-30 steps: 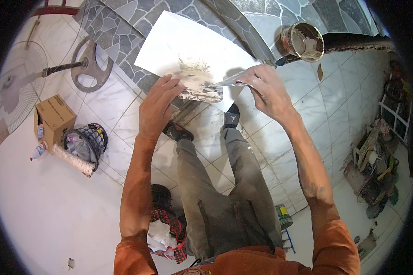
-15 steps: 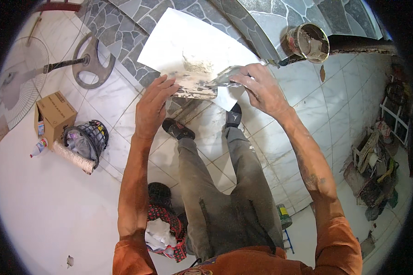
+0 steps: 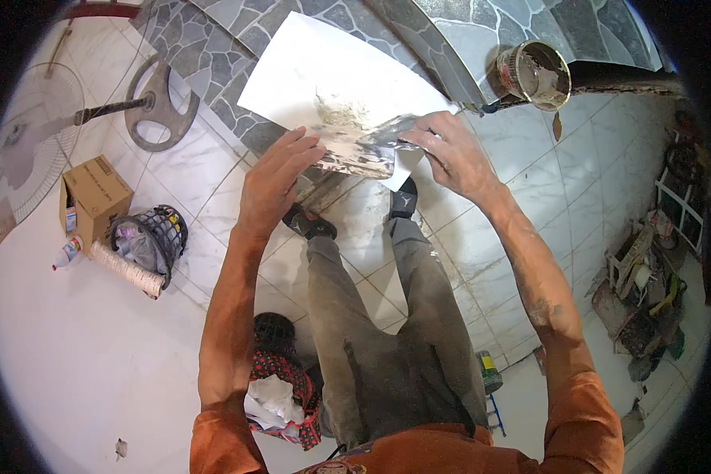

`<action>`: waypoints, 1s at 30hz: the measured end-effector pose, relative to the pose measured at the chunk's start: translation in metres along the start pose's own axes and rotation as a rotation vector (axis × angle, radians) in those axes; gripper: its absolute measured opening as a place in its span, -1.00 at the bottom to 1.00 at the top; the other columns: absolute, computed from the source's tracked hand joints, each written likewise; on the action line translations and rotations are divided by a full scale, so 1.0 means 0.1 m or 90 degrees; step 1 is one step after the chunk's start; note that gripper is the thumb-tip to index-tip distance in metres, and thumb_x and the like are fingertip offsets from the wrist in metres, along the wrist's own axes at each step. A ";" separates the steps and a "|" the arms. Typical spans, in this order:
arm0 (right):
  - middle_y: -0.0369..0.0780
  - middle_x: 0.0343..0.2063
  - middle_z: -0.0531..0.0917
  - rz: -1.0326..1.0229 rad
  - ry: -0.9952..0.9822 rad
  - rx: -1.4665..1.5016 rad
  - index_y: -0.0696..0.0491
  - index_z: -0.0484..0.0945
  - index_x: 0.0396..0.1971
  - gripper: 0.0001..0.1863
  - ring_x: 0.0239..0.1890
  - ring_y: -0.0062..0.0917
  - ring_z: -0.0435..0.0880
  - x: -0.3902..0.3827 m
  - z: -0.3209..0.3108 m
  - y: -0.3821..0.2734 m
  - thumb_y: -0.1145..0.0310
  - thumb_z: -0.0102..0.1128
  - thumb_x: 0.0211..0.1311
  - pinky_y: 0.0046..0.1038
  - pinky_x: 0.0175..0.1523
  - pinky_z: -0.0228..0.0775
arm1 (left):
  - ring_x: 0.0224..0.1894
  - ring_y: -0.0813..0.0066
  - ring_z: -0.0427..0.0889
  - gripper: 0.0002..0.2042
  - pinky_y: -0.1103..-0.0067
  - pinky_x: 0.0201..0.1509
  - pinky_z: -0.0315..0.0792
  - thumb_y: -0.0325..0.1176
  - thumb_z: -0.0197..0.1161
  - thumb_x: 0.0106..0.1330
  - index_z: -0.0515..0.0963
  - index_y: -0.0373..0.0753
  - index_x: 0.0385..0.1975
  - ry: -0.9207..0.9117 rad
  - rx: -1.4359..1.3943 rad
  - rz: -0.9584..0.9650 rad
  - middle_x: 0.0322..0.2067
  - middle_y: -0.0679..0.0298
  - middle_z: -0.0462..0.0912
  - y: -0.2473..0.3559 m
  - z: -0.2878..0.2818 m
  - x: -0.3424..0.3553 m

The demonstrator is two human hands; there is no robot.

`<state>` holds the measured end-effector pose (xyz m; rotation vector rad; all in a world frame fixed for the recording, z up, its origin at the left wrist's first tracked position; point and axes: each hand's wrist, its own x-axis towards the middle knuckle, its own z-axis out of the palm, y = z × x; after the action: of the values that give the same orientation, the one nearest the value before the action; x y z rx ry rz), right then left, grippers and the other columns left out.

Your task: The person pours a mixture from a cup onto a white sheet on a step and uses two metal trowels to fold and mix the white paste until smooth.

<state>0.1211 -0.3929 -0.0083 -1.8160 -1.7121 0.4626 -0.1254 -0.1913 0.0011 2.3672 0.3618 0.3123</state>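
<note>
My left hand (image 3: 272, 182) is closed on the left end of a flat, putty-smeared board (image 3: 354, 162), which lies over the lower part of a white sheet (image 3: 308, 59). My right hand (image 3: 458, 162) grips a metal putty blade (image 3: 396, 126), its face resting against the board's right part and smeared with grey putty. A patch of beige putty or dust (image 3: 332, 109) marks the sheet behind the board. A tub with putty residue (image 3: 541, 79) sits behind and right of my right hand.
Grey stone-patterned steps (image 3: 237, 35) lie behind the sheet. At left are a fan (image 3: 35, 138), its base (image 3: 162, 134), a cardboard box (image 3: 95, 201), a black basket (image 3: 154, 245) and a roll (image 3: 122, 268). Piled clutter (image 3: 644, 292) lines the right; a patterned bag (image 3: 284, 403) is below.
The board in my left hand shifted left, then back rightward. My right hand and the blade have edged slightly left, over the board. The tub appears a little farther right in view.
</note>
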 end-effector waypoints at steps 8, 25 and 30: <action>-0.15 -0.16 0.55 -0.034 -0.032 0.013 0.04 0.58 -0.06 -0.57 -0.04 -0.20 0.48 0.14 0.06 0.32 0.61 0.18 -0.03 -0.25 0.10 0.32 | 0.16 0.08 0.56 -0.55 0.37 0.23 0.45 -0.76 0.15 0.06 0.59 -0.18 -0.06 -0.029 -0.035 0.012 -0.02 0.15 0.66 0.13 0.03 0.02; -0.24 -0.20 0.65 0.642 0.106 0.721 0.22 0.55 -0.11 -0.77 -0.24 -0.61 0.60 0.10 0.21 0.15 0.39 0.08 0.38 -0.50 -0.04 0.45 | -0.10 0.44 0.63 -0.65 0.55 -0.04 0.53 -0.46 0.05 0.38 0.37 -0.43 0.13 0.169 -0.570 -0.619 -0.07 0.12 0.60 0.14 0.31 0.09; -0.10 -0.14 0.62 0.751 0.235 0.988 0.33 0.43 -0.01 -0.67 -0.14 -0.48 0.65 0.14 0.34 0.08 0.38 0.09 0.39 -0.43 0.04 0.54 | -0.04 0.34 0.59 -0.69 0.44 0.04 0.50 -0.48 -0.01 0.34 0.39 -0.43 0.06 0.211 -0.750 -0.674 -0.03 0.11 0.54 0.25 0.31 0.17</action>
<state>0.1074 -0.3731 -0.0371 -1.2093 0.3395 1.2817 -0.0956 -0.2227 -0.0019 0.7852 1.1289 0.2714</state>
